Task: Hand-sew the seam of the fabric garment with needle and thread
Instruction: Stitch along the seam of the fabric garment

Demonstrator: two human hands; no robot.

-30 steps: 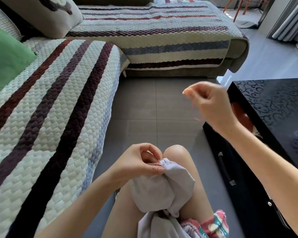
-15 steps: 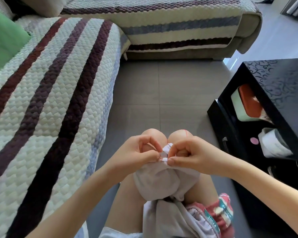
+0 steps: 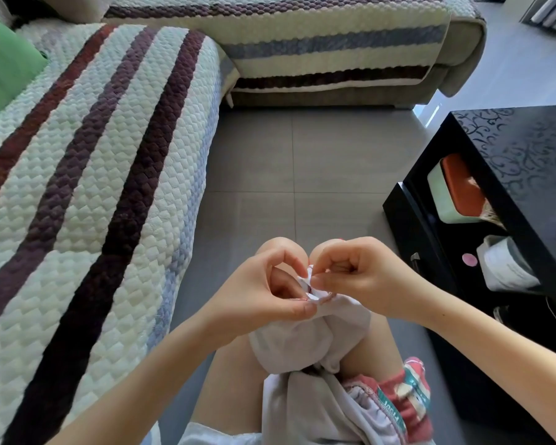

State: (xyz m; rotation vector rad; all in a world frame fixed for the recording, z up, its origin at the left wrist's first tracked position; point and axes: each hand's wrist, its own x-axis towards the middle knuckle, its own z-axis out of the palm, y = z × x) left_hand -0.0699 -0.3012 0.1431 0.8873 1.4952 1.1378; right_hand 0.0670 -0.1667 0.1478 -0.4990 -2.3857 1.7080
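While pinching garment [image 3: 302,342] seam [image 3: 312,285] between left hand [image 3: 260,293] thumb and forefinger, nipping same fold with right hand [image 3: 363,281] fingertips; needle unseen. Likely mid-stitch; requires steady pull-through next.

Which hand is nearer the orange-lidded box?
Right. The right hand, pinching the pale fabric, lies below-left of the orange-lidded box; the left hand grips the fabric farther left.

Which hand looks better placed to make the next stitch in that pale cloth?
Probably the right hand: its thumb and forefinger pinch the folded seam edge of the pale garment, though the needle is too small to see. The left hand grips the cloth beside it, steadying it.
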